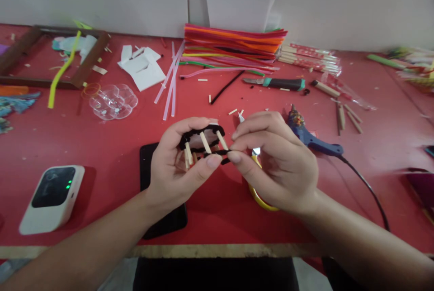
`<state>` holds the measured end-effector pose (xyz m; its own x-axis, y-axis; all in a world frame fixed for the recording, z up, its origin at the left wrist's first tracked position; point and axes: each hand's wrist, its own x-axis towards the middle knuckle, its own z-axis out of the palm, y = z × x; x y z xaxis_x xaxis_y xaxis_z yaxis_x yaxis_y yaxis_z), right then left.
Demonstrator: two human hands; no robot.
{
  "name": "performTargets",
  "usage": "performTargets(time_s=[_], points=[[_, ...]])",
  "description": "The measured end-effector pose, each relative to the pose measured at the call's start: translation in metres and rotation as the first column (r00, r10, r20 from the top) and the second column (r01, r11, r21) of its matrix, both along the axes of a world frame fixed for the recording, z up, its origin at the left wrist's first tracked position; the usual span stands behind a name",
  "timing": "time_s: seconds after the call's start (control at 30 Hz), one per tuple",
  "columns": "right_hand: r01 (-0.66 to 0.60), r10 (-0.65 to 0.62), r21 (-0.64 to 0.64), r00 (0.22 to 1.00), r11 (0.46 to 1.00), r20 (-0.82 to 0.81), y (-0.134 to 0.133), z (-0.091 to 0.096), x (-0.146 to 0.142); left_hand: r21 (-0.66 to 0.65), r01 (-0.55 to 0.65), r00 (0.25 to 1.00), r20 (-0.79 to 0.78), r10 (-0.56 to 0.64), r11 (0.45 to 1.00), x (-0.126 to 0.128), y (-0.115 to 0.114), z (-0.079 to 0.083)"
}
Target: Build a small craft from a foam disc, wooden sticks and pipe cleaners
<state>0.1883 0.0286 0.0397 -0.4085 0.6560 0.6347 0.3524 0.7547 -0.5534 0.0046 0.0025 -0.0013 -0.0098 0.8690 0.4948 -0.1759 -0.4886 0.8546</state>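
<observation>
Between my hands is a small frame of short wooden sticks (pixel 205 142) edged with black pipe cleaner (pixel 200 132). My left hand (pixel 179 159) wraps round its left side, with the thumb along the near edge. My right hand (pixel 278 159) pinches the black pipe cleaner at the frame's right corner between thumb and fingertips. Under my left hand lies a black phone (pixel 166 223). Yellow-handled scissors (pixel 262 202) are partly hidden beneath my right hand. A blue glue gun (pixel 313 140) rests just right of it.
Bundled pipe cleaners (pixel 233 42) lie at the back, near a green-black utility knife (pixel 283 83). A clear flower-shaped tray (pixel 113 102), brown frame (pixel 76 67) and white device (pixel 52 200) are on the left. The glue gun's cord (pixel 368 187) runs toward the front right edge.
</observation>
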Motion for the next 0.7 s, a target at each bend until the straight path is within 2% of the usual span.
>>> performTargets(time_s=[0.4, 0.7], points=[[0.021, -0.022, 0.005, 1.0, 1.0, 0.019, -0.0009, 0.0035, -0.0014, -0.044, -0.041, 0.999, -0.011, 0.041, 0.998, 0.0008, -0.0028, 0.0013], [0.005, -0.005, 0.007, 1.0, 1.0, 0.011, -0.0012, 0.0044, -0.0018, -0.053, -0.014, 1.0, -0.011, 0.014, 0.998, -0.0011, -0.0031, 0.002]])
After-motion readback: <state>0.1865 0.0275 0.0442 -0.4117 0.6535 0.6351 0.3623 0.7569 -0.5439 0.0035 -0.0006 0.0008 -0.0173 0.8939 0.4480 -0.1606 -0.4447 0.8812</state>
